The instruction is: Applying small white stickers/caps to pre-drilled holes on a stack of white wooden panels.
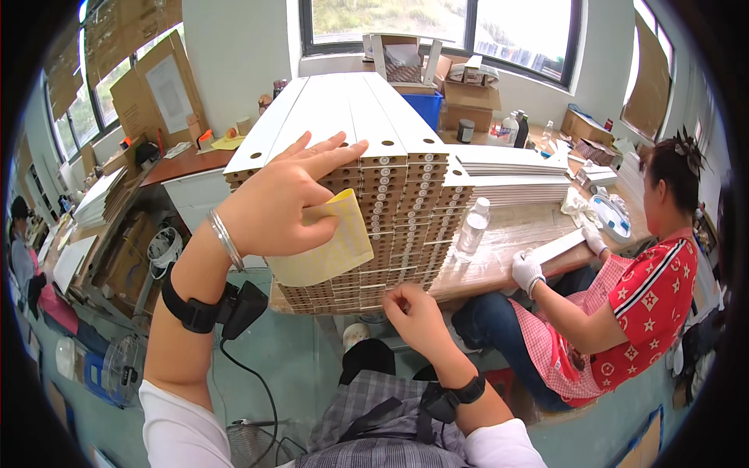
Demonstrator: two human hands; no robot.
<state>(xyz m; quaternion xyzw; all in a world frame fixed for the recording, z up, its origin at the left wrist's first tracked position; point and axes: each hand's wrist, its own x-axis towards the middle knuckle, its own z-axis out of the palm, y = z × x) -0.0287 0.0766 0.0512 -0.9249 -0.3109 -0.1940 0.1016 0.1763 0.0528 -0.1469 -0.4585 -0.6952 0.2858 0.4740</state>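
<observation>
A tall stack of white boards stands in front of me, its near ends brown with rows of round holes. My left hand reaches over the stack's near edge, fingers stretched out on the top boards. A thin yellow sheet is held at its thumb and hangs down over the board ends; whether it is cloth or paper I cannot tell. My right hand is closed, fingers curled together, by the stack's lower right corner. What those fingers hold, if anything, is hidden.
To the right, a person in a red top with white gloves holds a white board strip at the wooden table. A clear bottle stands beside my stack. More white boards lie behind it. A white bucket is at left.
</observation>
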